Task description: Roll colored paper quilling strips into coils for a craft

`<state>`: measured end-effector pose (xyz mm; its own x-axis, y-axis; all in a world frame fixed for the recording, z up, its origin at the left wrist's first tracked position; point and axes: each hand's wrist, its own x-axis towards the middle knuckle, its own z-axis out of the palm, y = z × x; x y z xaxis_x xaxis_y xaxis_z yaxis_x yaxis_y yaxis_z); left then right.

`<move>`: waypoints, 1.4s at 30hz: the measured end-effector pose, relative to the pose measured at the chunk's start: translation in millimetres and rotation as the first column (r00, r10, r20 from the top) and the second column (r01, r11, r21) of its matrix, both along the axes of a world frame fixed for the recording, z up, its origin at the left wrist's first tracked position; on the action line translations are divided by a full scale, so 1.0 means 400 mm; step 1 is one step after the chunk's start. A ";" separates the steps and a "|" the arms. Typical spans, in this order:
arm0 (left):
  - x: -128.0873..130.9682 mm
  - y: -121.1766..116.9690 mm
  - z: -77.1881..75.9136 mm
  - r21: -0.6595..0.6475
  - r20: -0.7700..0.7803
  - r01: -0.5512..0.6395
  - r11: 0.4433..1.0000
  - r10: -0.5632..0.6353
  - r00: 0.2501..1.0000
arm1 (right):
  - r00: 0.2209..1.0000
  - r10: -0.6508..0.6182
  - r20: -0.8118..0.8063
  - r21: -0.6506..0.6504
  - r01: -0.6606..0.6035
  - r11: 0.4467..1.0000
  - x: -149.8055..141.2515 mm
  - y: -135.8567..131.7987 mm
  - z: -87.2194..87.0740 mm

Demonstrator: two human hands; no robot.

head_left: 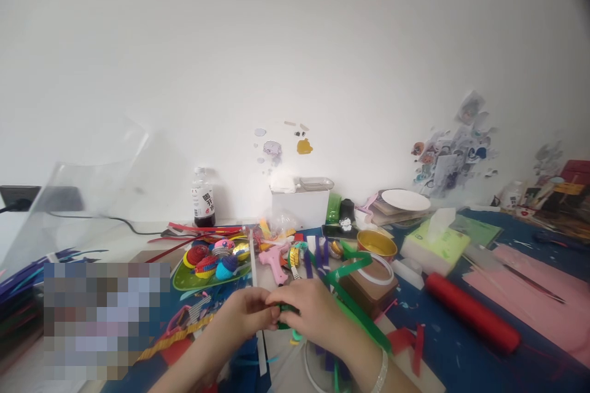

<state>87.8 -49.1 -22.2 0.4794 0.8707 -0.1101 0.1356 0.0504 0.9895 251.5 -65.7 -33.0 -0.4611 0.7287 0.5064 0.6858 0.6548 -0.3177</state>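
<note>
My left hand point(242, 316) and my right hand point(311, 310) meet at the front middle of the table. Their fingers are pinched around a small green paper strip point(289, 318), mostly hidden by the fingers. A long green strip point(357, 319) runs past my right hand, rising in a bend behind it; whether it joins the held piece is hidden. Just beyond my hands lies a pink glue gun point(275, 265), beside a gold and green coiled piece point(294, 256). To the left, a green leaf-shaped tray point(182, 279) bears several colourful ridged paper domes point(206, 267).
A bottle point(203, 199) and a white box point(299, 207) stand by the wall. To the right are a gold bowl point(377, 245), a brown box point(369, 288), a tissue pack point(436, 245), a red roll point(472, 313) and pink sheets point(548, 301). Loose strips litter the blue table.
</note>
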 end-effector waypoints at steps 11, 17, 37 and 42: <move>0.012 -0.010 0.011 0.031 -0.019 -0.037 0.999 0.037 0.999 | 0.989 0.002 -0.146 -0.005 -0.003 1.000 -0.009 0.010 -0.022; 0.020 -0.017 -0.010 -0.074 0.122 -0.040 0.996 0.049 0.991 | 0.980 -0.182 -0.081 0.020 0.184 0.983 -0.020 0.015 -0.031; 0.011 -0.007 -0.010 -0.016 0.045 -0.012 1.000 0.013 0.999 | 0.954 -0.130 -0.269 -0.030 0.127 0.991 -0.027 0.011 -0.027; 0.000 -0.007 0.003 0.026 0.005 -0.052 0.998 0.052 0.999 | 0.971 0.075 -0.228 -0.088 -0.097 0.991 -0.004 0.001 0.007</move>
